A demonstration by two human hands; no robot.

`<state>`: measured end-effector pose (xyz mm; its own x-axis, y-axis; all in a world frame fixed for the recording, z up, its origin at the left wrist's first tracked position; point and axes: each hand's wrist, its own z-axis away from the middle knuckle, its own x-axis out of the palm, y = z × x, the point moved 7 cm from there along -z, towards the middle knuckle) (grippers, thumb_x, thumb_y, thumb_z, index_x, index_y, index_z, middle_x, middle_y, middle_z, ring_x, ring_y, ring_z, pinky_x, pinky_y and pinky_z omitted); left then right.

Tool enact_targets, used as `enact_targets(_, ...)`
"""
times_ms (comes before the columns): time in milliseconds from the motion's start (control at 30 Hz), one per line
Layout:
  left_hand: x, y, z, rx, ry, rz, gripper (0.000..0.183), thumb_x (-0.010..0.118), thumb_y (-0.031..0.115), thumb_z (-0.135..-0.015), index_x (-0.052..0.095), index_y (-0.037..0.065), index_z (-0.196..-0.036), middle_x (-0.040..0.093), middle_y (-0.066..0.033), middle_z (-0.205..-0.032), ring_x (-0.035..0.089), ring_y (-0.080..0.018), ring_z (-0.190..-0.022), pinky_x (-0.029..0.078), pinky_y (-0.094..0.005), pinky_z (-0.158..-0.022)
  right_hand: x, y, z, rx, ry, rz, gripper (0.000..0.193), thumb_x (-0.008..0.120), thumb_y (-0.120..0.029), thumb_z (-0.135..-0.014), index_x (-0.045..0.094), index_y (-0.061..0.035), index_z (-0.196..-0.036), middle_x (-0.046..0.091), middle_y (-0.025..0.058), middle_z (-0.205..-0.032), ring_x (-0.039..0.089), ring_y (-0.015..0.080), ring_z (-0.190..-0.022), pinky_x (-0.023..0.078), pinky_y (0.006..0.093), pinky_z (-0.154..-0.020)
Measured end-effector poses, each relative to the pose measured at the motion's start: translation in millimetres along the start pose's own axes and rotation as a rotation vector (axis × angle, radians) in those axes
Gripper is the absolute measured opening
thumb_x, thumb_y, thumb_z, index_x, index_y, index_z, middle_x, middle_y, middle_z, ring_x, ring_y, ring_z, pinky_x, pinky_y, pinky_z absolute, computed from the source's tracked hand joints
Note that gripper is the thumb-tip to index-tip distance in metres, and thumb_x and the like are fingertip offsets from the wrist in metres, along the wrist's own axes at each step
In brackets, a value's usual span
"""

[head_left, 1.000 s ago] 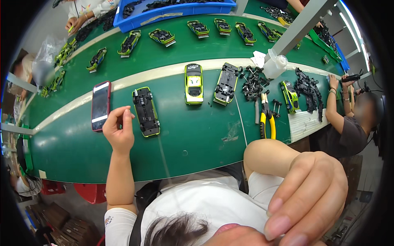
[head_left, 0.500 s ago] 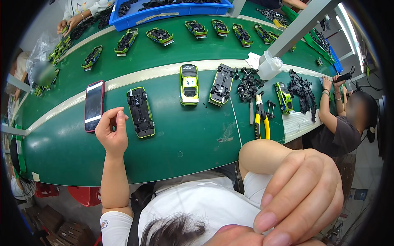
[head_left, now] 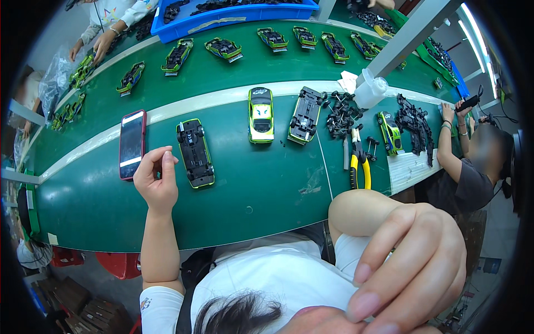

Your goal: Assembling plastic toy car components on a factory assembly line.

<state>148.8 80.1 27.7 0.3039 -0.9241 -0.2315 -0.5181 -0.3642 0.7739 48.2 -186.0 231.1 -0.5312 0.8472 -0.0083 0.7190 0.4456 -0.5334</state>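
My left hand (head_left: 157, 177) rests on the green table, fingers curled in, with nothing visible in them. Just behind it lies a phone (head_left: 132, 145) with a red case. To its right an upside-down toy car (head_left: 194, 153) shows its black chassis and wheels. My right hand (head_left: 414, 267) is raised close to the camera, large in the lower right, fingers bent together; I see nothing in it. A green-and-white toy car (head_left: 261, 115) stands upright mid-table. Right of it, another toy car (head_left: 305, 115) lies with its black underside up.
Wheel axles (head_left: 341, 114) lie piled beside yellow-handled pliers (head_left: 360, 164) and a plastic cup (head_left: 370, 91). A green toy car (head_left: 390, 132) stands by black parts (head_left: 413, 125). Several car shells line the far strip before a blue bin (head_left: 239, 25). Other people work around the table.
My hands keep nearly the same pose; the whole view has shifted slightly. At the far left, another person's hands have moved apart over the parts.
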Motion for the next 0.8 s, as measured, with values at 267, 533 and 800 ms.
enact_targets(267, 0.1, 2.2, -0.4, 0.000, -0.002, -0.003, 0.006, 0.059, 0.002, -0.088, 0.063, -0.001, -0.091, 0.062, -0.0029, -0.073, 0.057, -0.0058, -0.062, 0.038, -0.0167, -0.051, -13.9, -10.3, -2.0, 0.178, -0.363, 0.062, 0.006, 0.065, 0.000, -0.081, 0.068, -0.0040, -0.084, 0.068, 0.0105, -0.094, 0.065, 0.0217, -0.083, 0.050, 0.0278, -0.071)
enact_targets(533, -2.5, 3.9, 0.1, 0.021, -0.003, -0.005, 0.006, 0.058, 0.001, -0.088, 0.063, -0.001, -0.091, 0.062, -0.0033, -0.072, 0.056, -0.0053, -0.061, 0.037, -0.0165, -0.050, -19.2, -29.9, 13.0, 0.066, -0.516, 0.115, 0.014, 0.058, 0.000, -0.083, 0.071, -0.0047, -0.088, 0.069, 0.0093, -0.092, 0.067, 0.0180, -0.082, 0.051, 0.0247, -0.074)
enact_targets(800, -8.0, 1.8, 1.2, 0.014, 0.012, -0.010, 0.008, 0.057, 0.002, -0.089, 0.063, -0.002, -0.093, 0.062, -0.0037, -0.074, 0.057, -0.0060, -0.063, 0.040, -0.0165, -0.053, -17.1, -10.7, 10.8, 0.088, -0.684, 0.137, 0.018, 0.051, -0.006, -0.089, 0.069, -0.0002, -0.089, 0.068, 0.0133, -0.090, 0.066, 0.0199, -0.076, 0.049, 0.0245, -0.066)
